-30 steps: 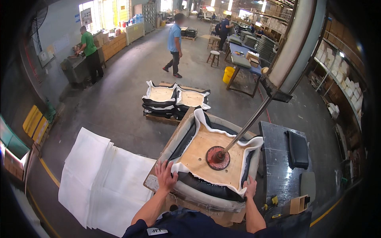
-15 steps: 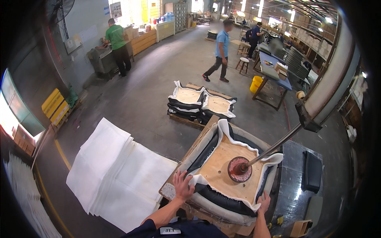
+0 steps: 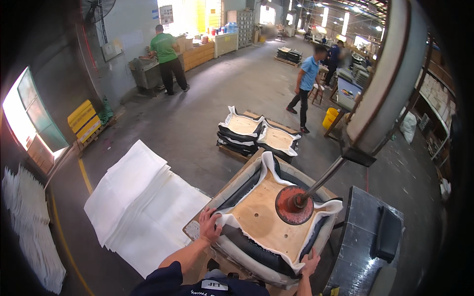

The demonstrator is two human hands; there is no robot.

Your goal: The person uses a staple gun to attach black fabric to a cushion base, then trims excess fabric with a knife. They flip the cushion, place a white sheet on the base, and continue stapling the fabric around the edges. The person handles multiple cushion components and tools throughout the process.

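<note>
windows (image 3: pixel 192 17): blown out on my feed, the strongest light i see
doorway (image 3: pixel 17 103): burnt white at far left
floor (image 3: pixel 173 128): pale sheen near the windows, dim grey elsewhere
wooden panel (image 3: pixel 266 212): well lit, soft shadow near the red disc (image 3: pixel 295 204)
dark table (image 3: pixel 363 222): streaky glare
rim: black corners, bent lines, softer detail

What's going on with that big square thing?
A person has both hands on it: the left hand at the near left corner, the right hand at the near right. In its middle is a wooden board with white edging around it. A red disc on a metal rod is over the board. Similar pieces are stacked beyond.
</note>
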